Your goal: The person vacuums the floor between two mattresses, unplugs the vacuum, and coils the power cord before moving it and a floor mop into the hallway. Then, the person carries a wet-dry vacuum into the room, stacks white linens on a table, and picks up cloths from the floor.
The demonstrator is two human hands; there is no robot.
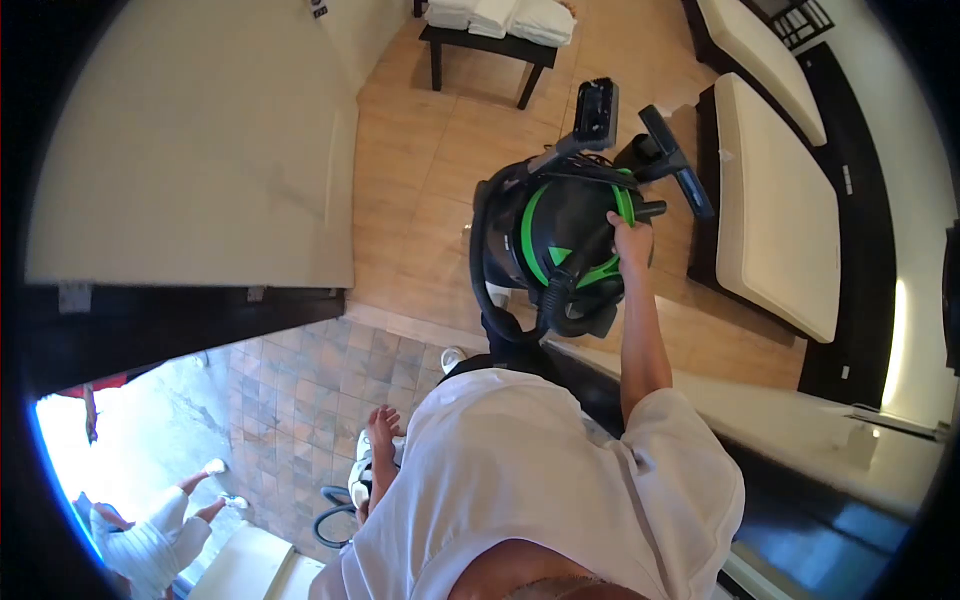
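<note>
A black and green vacuum cleaner [575, 225] is in front of my body, with its hose looped around its left side and lower front. My right hand [632, 243] is closed around the green handle at its right side. A floor nozzle [597, 112] sticks up at the top, and another nozzle [678, 165] tilts out to the right. Down at my left side, my left hand [383, 428] has its fingers loosely apart and holds nothing. Below and beside it are a pale object [361, 465] and a dark looped hose [333, 515], partly hidden by my shirt.
Ahead stands a dark bench [490, 45] with folded white towels. Mattresses [778, 210] on dark bases line the right. A pale door or panel [190, 150] is at left. Tiled floor [290, 400] meets a raised edge at the wood-toned floor. Another person [155, 540] is at lower left.
</note>
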